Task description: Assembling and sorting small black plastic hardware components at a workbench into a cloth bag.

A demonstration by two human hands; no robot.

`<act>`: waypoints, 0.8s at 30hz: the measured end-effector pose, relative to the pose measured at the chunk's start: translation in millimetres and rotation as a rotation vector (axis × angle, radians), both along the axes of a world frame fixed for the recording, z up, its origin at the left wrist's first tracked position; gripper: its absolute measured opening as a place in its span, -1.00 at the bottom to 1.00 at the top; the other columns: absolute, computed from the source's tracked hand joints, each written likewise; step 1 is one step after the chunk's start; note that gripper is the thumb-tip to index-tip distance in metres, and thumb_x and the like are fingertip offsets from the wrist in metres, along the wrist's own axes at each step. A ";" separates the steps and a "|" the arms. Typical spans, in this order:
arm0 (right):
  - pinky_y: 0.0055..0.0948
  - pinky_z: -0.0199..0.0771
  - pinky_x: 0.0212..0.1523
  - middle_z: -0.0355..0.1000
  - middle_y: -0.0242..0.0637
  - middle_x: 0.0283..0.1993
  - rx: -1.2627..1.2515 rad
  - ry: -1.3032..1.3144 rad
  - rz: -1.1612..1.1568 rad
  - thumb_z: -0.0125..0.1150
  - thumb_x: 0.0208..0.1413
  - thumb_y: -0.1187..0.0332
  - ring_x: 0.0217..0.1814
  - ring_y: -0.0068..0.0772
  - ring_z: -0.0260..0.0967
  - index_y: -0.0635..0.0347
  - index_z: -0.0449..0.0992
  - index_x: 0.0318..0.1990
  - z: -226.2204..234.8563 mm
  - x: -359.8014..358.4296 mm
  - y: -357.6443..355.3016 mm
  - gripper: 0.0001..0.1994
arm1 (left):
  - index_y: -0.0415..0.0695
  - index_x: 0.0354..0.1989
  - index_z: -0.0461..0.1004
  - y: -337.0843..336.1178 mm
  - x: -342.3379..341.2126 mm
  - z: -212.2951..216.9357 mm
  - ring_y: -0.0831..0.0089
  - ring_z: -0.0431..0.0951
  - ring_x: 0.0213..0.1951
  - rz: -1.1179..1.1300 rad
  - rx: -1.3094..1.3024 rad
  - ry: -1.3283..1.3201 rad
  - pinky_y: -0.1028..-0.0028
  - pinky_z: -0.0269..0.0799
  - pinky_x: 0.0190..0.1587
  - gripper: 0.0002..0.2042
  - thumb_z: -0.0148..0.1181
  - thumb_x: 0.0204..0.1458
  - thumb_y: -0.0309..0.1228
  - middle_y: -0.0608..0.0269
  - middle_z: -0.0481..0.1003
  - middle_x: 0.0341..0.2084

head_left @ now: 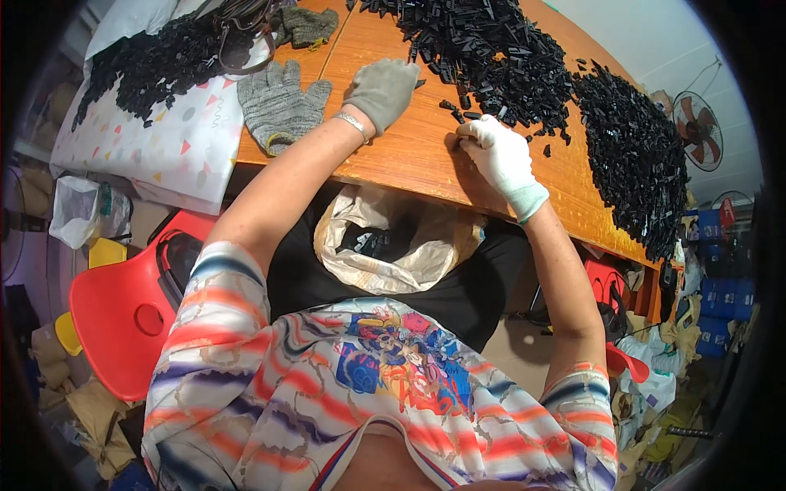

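Observation:
My left hand (pixel 382 92), in a grey glove, rests on the wooden table (pixel 409 151) with its fingers curled in. Dark bits show at its fingertips, but the fingers hide what they hold. My right hand (pixel 501 157), in a white glove, pinches a small dark piece, apparently black plastic, over the table. Just beyond both hands spreads a large heap of small black plastic pieces (pixel 499 61). A few loose pieces (pixel 449 105) lie between the hands. On my lap, below the table edge, an opened pale sack (pixel 381 274) has black pieces inside.
A grey knit glove (pixel 282 106) lies left of my left hand. More black pieces (pixel 155 69) cover a patterned white sheet (pixel 155 155) at far left; another heap (pixel 634 147) runs along the right. A red chair (pixel 115 307) stands left, a fan (pixel 697 127) far right.

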State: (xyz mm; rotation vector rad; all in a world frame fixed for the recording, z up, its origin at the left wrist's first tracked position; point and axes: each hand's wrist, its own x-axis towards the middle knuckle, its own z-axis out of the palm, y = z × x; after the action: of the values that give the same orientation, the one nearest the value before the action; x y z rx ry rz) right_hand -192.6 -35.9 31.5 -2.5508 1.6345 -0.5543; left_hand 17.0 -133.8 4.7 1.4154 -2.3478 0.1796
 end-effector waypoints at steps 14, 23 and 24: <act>-0.21 0.43 -0.17 0.48 -0.12 -0.27 0.115 -0.259 -0.251 0.16 0.07 0.32 -0.22 -0.01 0.45 0.11 0.50 -0.22 0.5 15.4 8.2 -0.85 | -0.17 0.07 0.37 17.5 4.5 -2.0 0.34 0.54 -0.25 -0.039 0.616 1.070 0.36 0.49 -0.26 -0.71 -0.03 0.22 -0.37 0.12 0.47 -0.17; -0.62 0.36 -0.26 0.52 -0.43 -0.33 0.270 -0.925 -0.374 0.20 0.12 0.34 -0.32 -0.71 0.34 0.25 0.56 -0.17 6.9 41.9 4.6 -0.80 | -0.18 -0.05 0.39 50.9 -8.7 -2.4 0.72 0.28 -0.51 -0.148 1.282 1.788 0.77 0.21 -0.53 -0.78 -0.13 0.28 -0.35 0.40 0.37 -0.44; -0.62 0.36 -0.26 0.52 -0.43 -0.33 0.272 -0.926 -0.372 0.20 0.12 0.34 -0.32 -0.71 0.34 0.25 0.56 -0.17 7.0 43.2 2.6 -0.80 | -0.18 -0.05 0.39 53.9 -11.0 -2.6 0.72 0.28 -0.51 -0.146 1.281 1.788 0.77 0.21 -0.53 -0.78 -0.13 0.28 -0.35 0.40 0.37 -0.44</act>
State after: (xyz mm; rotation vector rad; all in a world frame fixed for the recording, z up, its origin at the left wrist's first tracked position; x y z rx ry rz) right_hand -149.4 -33.3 38.5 -1.4118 1.6110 -1.1970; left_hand 6.0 -80.0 2.1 0.8126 -0.7454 -1.9469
